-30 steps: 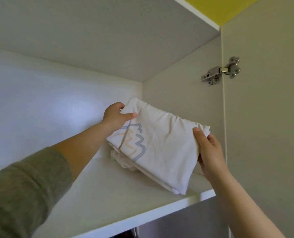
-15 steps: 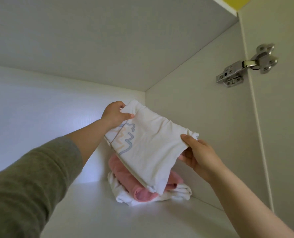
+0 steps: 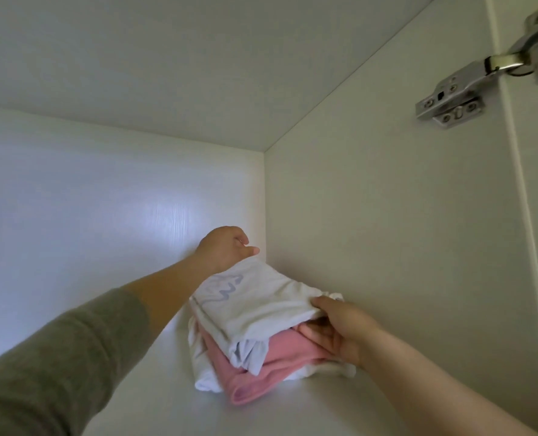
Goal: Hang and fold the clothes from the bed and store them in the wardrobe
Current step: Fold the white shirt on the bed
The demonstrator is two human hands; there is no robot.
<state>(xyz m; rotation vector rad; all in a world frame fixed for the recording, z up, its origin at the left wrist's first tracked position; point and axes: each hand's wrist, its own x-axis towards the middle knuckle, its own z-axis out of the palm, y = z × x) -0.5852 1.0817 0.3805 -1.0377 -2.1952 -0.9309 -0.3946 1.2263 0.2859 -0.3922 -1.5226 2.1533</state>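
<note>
A folded white shirt with a wavy blue print (image 3: 255, 305) lies on a pile in the back right corner of the wardrobe shelf (image 3: 154, 404). Under it are a folded pink garment (image 3: 261, 369) and a white garment (image 3: 203, 377) at the bottom. My left hand (image 3: 225, 248) holds the shirt's far corner near the back wall. My right hand (image 3: 337, 330) grips the shirt's near right edge, thumb on top and fingers underneath, against the pink garment.
The pile sits against the right side wall (image 3: 387, 247) and close to the back wall (image 3: 88, 215). The compartment's ceiling (image 3: 198, 58) is low overhead. A metal door hinge (image 3: 459, 92) is on the upper right. Bare shelf stretches left of the pile.
Both hands have lowered the white shirt from a tilted position in the air down onto the pink garment. The view has moved deeper into the shelf compartment.
</note>
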